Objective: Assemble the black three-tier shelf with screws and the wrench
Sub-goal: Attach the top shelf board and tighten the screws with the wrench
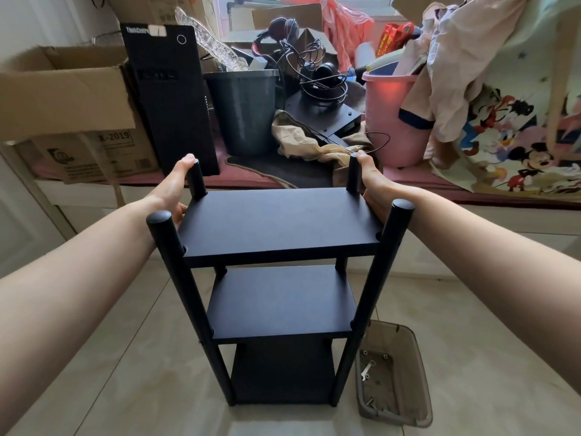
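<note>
1. In the centre of the frame we see the black three-tier shelf [279,278] standing upright on the tiled floor [487,341]. All three boards sit between four round posts, so we judge the assembly is nearly finished or finished.
2. Our left hand [173,187] is wrapped around the top of the far left post [196,177], with the thumb on its cap. Our right hand [374,184] grips the far right post [353,173] in the same way. Both hands are closed on the posts.
3. We think the shelf is stiff and rather light, with smooth painted posts that can slip a little. The posts are a good place to hold it; lifting by a board could stress the screw joints.
4. At the lower right of the frame, just beside the shelf, a translucent grey bin [408,401] lies on the floor. Inside it we see the small wrench [365,372] and some loose screws [371,403].
5. In the upper part of the frame there is a black computer tower [169,99], cardboard boxes [63,89] and a pink bucket [393,121].
</note>
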The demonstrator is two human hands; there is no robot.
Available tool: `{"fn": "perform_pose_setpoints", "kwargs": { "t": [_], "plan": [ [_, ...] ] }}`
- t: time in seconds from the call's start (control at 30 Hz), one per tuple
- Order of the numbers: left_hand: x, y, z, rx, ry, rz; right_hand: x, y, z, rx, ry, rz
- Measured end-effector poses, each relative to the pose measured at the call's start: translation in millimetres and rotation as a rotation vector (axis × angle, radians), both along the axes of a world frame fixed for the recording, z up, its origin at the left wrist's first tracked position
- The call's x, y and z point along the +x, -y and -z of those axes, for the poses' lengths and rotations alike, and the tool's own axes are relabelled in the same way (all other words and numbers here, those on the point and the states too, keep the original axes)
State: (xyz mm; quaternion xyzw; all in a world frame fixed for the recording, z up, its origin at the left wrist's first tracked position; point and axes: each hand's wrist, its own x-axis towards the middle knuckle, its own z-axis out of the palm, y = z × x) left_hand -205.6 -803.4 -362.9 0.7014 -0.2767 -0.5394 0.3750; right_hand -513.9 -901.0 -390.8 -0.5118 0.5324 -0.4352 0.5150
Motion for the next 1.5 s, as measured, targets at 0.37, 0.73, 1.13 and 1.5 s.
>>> {"fn": "perform_pose_setpoints", "kwargs": {
  "t": [0.37, 0.73, 1.13, 1.5],
  "plan": [
    [19.0, -19.2, 17.1, -0.014, -0.049, 0.143, -42.9, -46.0, 11.5, 0.342, -0.165, -0.104],
    [20.1, -71.1, 3.0, -0.193, 0.007, 0.110, -52.2, -99.2, 19.5, 0.279, 0.234, -0.121],
    [2.9, -97.9, -23.5, -0.532, 0.185, -0.154, -19.4, -138.8, 17.4, 0.206, 0.310, 0.257],
    [-87.1, -140.8, 0.1, -0.524, 0.181, 0.132, 21.9, -176.2, 39.3, 0.063, 0.190, 0.336]
  ]
}}
